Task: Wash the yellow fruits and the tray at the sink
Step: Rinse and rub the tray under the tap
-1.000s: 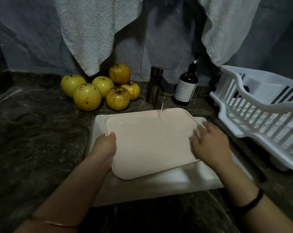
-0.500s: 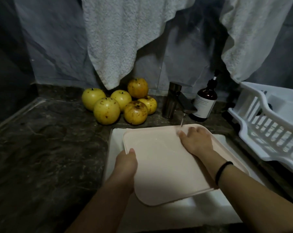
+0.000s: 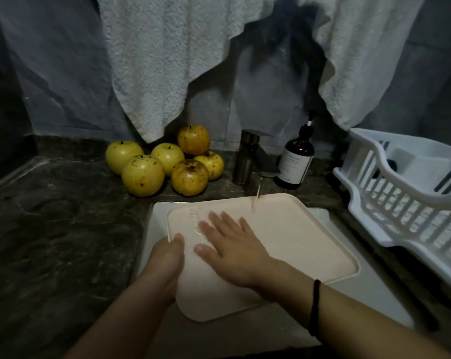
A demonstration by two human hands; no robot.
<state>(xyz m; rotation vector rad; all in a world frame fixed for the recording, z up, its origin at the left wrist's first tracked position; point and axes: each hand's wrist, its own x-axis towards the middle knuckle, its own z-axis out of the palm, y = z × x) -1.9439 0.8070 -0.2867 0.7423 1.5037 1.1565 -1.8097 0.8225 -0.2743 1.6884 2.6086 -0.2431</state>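
Note:
A pale pink tray point(image 3: 297, 237) lies tilted over the white sink point(image 3: 157, 218), under a thin stream of water from the tap point(image 3: 255, 161). My left hand point(image 3: 167, 257) grips the tray's left edge, thumb on top. Flat on the wet tray surface, my right hand point(image 3: 229, 244) has its fingers spread, near the tray's left part. Several yellow fruits point(image 3: 164, 164) with brown spots sit piled on the dark counter behind the sink, to the left of the tap.
A brown pump bottle point(image 3: 295, 161) stands right of the tap. A white dish rack point(image 3: 406, 193) fills the counter on the right. White towels point(image 3: 164, 66) hang above the fruits and the bottle. Dark marble counter point(image 3: 58, 229) stretches to the left.
My right hand has slid from the tray's right edge, past the far edge by the tap, leftward across its surface. The left hand keeps its grip. The camera has tilted up.

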